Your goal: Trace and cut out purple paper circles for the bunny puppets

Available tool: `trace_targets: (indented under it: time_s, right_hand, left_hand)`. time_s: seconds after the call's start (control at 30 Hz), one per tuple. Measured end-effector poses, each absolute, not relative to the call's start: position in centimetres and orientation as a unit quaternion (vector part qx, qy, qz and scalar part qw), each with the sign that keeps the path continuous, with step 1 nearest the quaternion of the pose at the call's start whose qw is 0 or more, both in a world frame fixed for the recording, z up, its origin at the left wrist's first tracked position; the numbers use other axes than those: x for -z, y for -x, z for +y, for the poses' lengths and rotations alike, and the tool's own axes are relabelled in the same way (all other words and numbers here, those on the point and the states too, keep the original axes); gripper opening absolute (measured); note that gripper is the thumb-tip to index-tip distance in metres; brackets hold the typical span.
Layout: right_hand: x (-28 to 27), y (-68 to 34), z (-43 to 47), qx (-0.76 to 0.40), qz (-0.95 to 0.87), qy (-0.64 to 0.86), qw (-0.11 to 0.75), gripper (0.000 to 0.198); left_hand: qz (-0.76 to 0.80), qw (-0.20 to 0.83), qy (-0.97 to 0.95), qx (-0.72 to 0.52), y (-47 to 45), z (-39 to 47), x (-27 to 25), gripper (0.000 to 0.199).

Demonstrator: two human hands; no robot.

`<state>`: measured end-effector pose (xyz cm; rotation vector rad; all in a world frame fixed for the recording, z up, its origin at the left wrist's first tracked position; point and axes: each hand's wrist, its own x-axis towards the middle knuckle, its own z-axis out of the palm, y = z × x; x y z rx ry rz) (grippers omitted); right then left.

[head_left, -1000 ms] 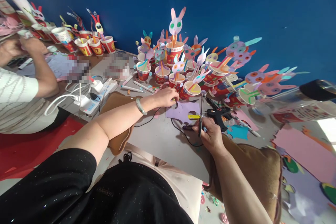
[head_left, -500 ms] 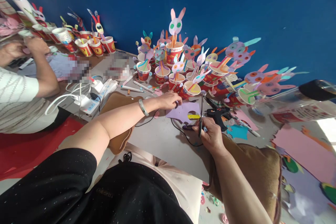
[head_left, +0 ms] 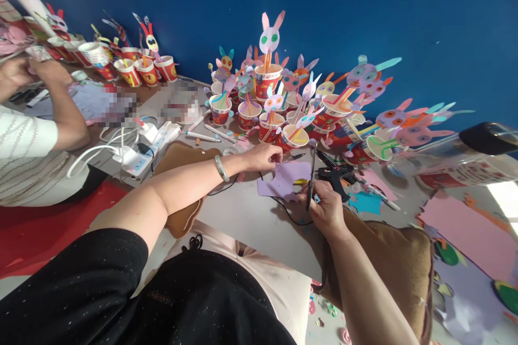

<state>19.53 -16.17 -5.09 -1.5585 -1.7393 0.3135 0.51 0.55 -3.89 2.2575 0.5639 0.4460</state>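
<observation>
My left hand (head_left: pixel 264 158) has its fingers closed at the top edge of a purple sheet of paper (head_left: pixel 284 180), which has a rounded notch on its left side. The fingertips partly hide the grip. Scissors (head_left: pixel 309 186) are held in my right hand (head_left: pixel 326 207), blades pointing up and away, close to the paper's right edge. Partly covered by the paper, a yellow tool (head_left: pixel 300 181) lies behind it. Just right of the scissors sits a black glue gun (head_left: pixel 338 177), its cord (head_left: pixel 288 214) running in front of the paper.
Paper cups with rabbit-faced straw figures (head_left: pixel 269 73) crowd along the blue wall. A power strip (head_left: pixel 140 159) with white cables lies at left, near another person's arm (head_left: pixel 67 102). Brown cushions (head_left: pixel 386 259) lie by my arms. A clear bottle (head_left: pixel 457 159) and pink paper (head_left: pixel 471 232) are at right.
The purple paper has shifted slightly right and toward me, now covering the dark purple item and part of the yellow tool. My left fingers have turned slightly; the scissors stay nearly in place.
</observation>
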Motion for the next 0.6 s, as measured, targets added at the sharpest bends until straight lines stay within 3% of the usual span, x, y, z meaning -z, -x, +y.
trace_targets:
  time_s: [0.1, 0.27, 0.6]
  right_hand:
    - [4.8, -19.4, -16.3, -0.117, -0.665, 0.619, 0.4, 0.043]
    - [3.8, -18.8, -16.7, -0.129, -0.584, 0.653, 0.464, 0.029]
    - [4.1, -18.9, -16.8, -0.19, -0.524, 0.636, 0.534, 0.034]
  left_hand:
    - [0.23, 0.437, -0.845, -0.204, -0.7, 0.4, 3.7, 0.024]
    - [0.218, 0.639, -0.705, -0.217, -0.6, 0.3, 2.9, 0.033]
    - [0.19, 0.783, -0.547, -0.228, -0.4, -0.4, 2.6, 0.033]
